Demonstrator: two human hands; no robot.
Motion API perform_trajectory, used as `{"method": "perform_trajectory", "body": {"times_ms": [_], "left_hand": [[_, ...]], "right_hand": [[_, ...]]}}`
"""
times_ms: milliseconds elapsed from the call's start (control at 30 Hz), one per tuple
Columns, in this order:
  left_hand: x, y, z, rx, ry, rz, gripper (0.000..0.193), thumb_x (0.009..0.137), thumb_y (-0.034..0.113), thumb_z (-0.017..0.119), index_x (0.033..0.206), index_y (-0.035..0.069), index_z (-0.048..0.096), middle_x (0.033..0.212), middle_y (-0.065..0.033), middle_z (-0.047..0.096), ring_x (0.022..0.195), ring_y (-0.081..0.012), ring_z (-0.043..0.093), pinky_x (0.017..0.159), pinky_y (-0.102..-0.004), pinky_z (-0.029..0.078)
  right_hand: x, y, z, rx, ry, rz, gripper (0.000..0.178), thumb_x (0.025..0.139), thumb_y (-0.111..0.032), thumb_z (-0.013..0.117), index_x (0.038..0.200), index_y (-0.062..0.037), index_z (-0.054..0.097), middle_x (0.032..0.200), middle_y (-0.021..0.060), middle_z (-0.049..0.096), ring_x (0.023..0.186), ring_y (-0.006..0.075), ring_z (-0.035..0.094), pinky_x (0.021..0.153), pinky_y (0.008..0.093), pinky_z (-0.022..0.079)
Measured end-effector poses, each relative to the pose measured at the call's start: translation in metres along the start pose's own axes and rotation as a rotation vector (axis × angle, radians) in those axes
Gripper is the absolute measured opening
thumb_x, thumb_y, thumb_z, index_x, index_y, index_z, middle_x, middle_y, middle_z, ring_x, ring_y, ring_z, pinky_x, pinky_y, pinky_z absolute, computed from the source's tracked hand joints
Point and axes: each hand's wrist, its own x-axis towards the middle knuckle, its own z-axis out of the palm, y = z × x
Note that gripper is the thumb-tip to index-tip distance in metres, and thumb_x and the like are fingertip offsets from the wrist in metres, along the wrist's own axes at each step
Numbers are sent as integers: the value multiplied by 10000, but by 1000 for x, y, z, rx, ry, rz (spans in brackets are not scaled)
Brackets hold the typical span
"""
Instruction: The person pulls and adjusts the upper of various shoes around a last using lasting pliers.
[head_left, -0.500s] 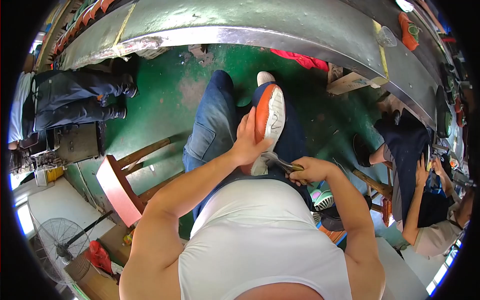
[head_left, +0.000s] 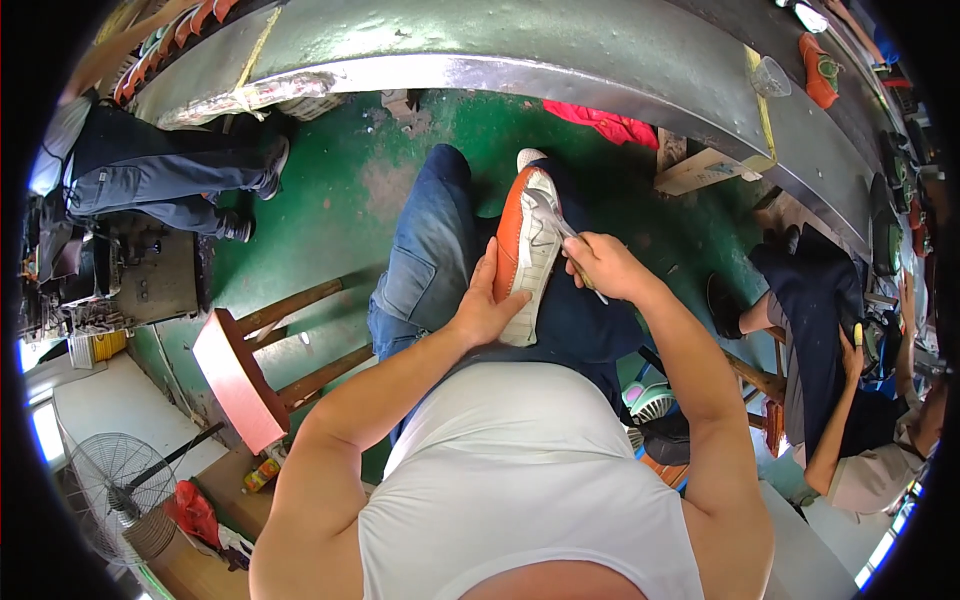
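An orange shoe (head_left: 508,235) rests on my thighs with its pale underside facing up and its toe pointing away from me. My left hand (head_left: 480,315) grips it near the heel end, fingers along the orange side and thumb over the underside. In my right hand (head_left: 607,266) is a pair of lasting pliers (head_left: 548,215). Their metal head touches the underside close to the toe. One thin handle sticks out below my right fist. The exact bite of the jaws is too small to make out.
Ahead runs a long metal-topped workbench (head_left: 420,75), with an orange shoe (head_left: 818,70) at its right. A wooden stool (head_left: 240,380) stands at left, a fan (head_left: 120,490) at lower left. One person (head_left: 170,175) stands at left; another (head_left: 830,400) sits at right.
My right hand and the pliers have moved forward from the shoe's heel end to near its toe. The shoe has tilted, showing more underside, and my left hand has shifted slightly nearer.
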Motion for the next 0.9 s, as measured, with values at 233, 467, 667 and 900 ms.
{"method": "perform_trajectory", "body": {"times_ms": [233,467,667,900], "left_hand": [[-28,74,-29,-589,-125,59,815,952,23,612,1606,79,129,1518,-121,436,1345,-201,477,1109,-353,406],[16,181,-59,-1249,-356,74,654,1017,526,472,1482,72,402,1371,-179,569,1170,-336,630,992,-498,525],[52,197,-50,-1166,-400,180,688,1008,627,368,1444,103,460,1324,-208,585,1184,-421,592,914,-553,536],[59,207,-43,-1190,-387,196,668,1034,606,284,1438,107,468,1329,-224,581,1202,-450,569,972,-571,493]], "right_hand": [[-58,50,13,365,211,40,415,1042,-342,475,951,32,630,755,102,670,654,183,658,624,336,516],[-111,0,38,-665,142,-236,413,882,-432,679,1025,-46,685,972,137,695,918,336,684,769,430,554],[-105,-23,22,-523,405,-487,391,831,-301,760,1086,-17,674,1170,130,623,1037,318,635,855,407,543],[-79,-83,-22,-448,609,-749,294,850,-197,753,1050,-8,650,1165,132,607,1036,328,626,863,404,533]]}}
